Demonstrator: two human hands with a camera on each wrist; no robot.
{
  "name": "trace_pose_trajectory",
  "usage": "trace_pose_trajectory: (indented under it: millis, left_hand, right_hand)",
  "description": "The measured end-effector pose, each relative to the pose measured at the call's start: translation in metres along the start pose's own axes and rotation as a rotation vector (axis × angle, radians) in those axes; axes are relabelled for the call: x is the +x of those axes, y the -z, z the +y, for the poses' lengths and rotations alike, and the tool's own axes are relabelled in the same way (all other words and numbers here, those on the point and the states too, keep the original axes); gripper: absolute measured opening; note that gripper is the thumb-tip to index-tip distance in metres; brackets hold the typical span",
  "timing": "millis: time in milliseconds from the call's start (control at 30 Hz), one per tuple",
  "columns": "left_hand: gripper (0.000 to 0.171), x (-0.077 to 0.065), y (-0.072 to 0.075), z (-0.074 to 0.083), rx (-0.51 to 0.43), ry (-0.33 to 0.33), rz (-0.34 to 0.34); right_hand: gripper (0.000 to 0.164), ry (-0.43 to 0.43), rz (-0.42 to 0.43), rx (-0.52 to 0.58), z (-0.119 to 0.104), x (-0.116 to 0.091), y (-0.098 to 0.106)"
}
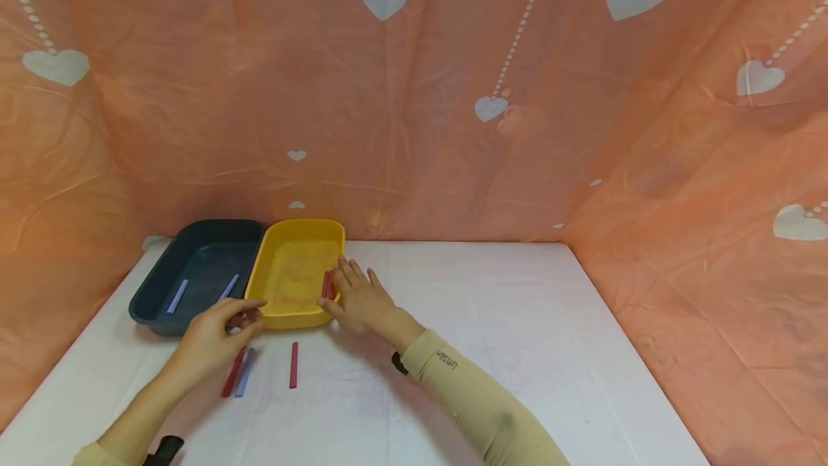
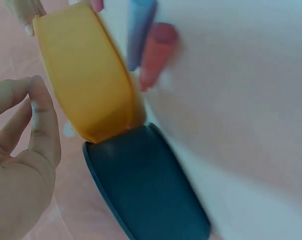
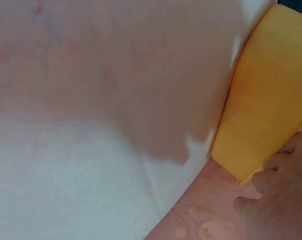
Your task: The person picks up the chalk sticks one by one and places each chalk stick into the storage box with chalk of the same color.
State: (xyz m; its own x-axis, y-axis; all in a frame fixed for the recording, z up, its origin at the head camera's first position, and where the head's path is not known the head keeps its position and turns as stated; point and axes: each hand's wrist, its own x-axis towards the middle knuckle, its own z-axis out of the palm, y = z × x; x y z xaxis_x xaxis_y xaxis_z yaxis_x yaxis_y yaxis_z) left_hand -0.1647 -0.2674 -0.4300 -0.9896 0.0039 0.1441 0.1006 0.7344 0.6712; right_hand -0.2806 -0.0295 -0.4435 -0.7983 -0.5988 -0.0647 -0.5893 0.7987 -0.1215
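Note:
My right hand [image 1: 369, 304] lies at the right rim of the yellow tray [image 1: 296, 321], fingers fairly straight and thumb over the inside. Red chalk sticks [image 1: 327, 284] lean beside it along that tray's right wall. My left hand [image 1: 213, 336] hovers at the front, where the yellow tray meets the dark blue tray [image 1: 152, 318]. In the left wrist view its thumb and a finger nearly touch, with nothing visible between them. Below it on the table lie a red chalk stick [image 1: 233, 372] and a lilac chalk stick [image 1: 245, 372]. Another red chalk stick [image 1: 294, 365] lies farther right.
Two lilac chalk sticks, one at the left [image 1: 177, 296] and one nearer the middle [image 1: 229, 286], are in the dark blue tray. The white table [image 1: 504, 336] extends to the right. An orange curtain [image 1: 414, 128] with hearts stands behind the trays.

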Motion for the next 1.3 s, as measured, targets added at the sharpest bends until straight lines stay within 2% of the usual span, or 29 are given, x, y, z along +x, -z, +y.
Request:
trace_pose_trajectory:
  millis: [133,300,433,633,900,1067,1300]
  left_hand:
    - [0.039,-0.009,0.004,-0.006,0.017,0.032,-0.019]
    - [0.037,-0.017,0.006,-0.015,0.043,0.000,-0.006]
    - [0.036,-0.019,0.007,-0.023,0.077,-0.031,-0.007]
    - [0.033,-0.020,0.004,-0.033,0.134,0.000,-0.066]
    - [0.029,-0.021,-0.002,-0.047,0.176,-0.060,-0.105]
    - [0.028,-0.021,-0.004,-0.049,0.181,-0.071,-0.117]
    - [0.027,-0.020,-0.005,-0.045,0.156,-0.029,-0.151]
  right_hand:
    - [0.078,0.001,0.000,0.001,0.000,0.000,0.000]
    - [0.079,0.005,-0.006,-0.005,0.000,0.000,0.001]
    - [0.079,0.002,-0.006,-0.017,0.000,0.000,0.002]
    - [0.078,0.002,-0.006,-0.017,0.001,0.001,0.000]
    - [0.078,0.005,-0.006,-0.014,0.000,0.001,0.001]
    - [0.079,-0.001,-0.008,-0.012,0.000,0.001,-0.001]
    - [0.079,0.002,-0.013,-0.005,0.000,-0.001,0.002]
